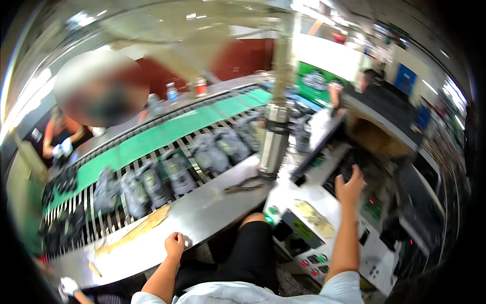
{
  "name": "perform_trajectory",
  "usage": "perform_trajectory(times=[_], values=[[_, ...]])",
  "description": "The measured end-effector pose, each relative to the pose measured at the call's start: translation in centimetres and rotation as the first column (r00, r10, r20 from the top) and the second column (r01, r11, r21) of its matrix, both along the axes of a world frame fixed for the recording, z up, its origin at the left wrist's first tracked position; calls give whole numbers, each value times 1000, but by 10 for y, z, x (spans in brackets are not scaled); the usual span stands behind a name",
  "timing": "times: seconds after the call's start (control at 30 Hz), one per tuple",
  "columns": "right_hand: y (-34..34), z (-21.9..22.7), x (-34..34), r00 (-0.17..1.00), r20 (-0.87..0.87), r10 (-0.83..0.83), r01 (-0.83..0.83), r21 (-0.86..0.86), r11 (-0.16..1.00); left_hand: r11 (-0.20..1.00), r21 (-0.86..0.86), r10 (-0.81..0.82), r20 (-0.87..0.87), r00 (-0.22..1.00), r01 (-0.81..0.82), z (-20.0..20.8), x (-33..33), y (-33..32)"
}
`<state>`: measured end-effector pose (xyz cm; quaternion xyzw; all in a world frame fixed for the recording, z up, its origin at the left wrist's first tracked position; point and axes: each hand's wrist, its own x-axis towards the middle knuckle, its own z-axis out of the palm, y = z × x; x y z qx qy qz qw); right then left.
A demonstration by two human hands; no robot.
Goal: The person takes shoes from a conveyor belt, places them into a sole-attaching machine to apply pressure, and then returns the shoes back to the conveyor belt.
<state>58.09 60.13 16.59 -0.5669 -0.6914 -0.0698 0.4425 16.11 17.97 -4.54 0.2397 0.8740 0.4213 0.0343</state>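
My right hand (349, 186) reaches over the machine at the right, thumb and fingers apart, with nothing visible in its grasp. Below it is the white control panel (331, 202), and a dark opening (349, 164) lies just beyond. My left hand (174, 244) is closed by the near edge of the metal table (202, 213); whatever its curled fingers hold, if anything, is hidden. Past the table, several grey, shoe-shaped pieces in plastic film (177, 172) rest on the roller conveyor (114, 217). Motion blurs much of the picture.
A metal post (275, 142) rises from the table's right end. Brown strips (136, 230) and a dark tool-like piece (244, 186) lie on the table. Across the green belt (185, 123), a co-worker (61, 131) stands; a gloved hand (68, 285) shows at lower left.
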Motion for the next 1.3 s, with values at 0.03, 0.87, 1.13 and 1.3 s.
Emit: perform_trajectory(times=[0.03, 0.87, 1.13, 1.3], values=[[33, 8, 3, 998, 64, -9, 10, -16, 1000, 998, -11, 66, -25, 998, -66, -3, -11, -20], [-11, -107, 4, 874, -373, -311, 401, 191, 896, 995, 97, -22, 174, 984, 5, -8, -10, -47], [-144, -124, -154, 67, -928, 368, -929, 76, 362, 538, 814, -787, 392, 477, 219, 69, 8, -11], [-300, -45, -305, 306, -463, 832, -517, -814, -263, 573, 798, -782, 465, 415, 187, 134, -51, -89]])
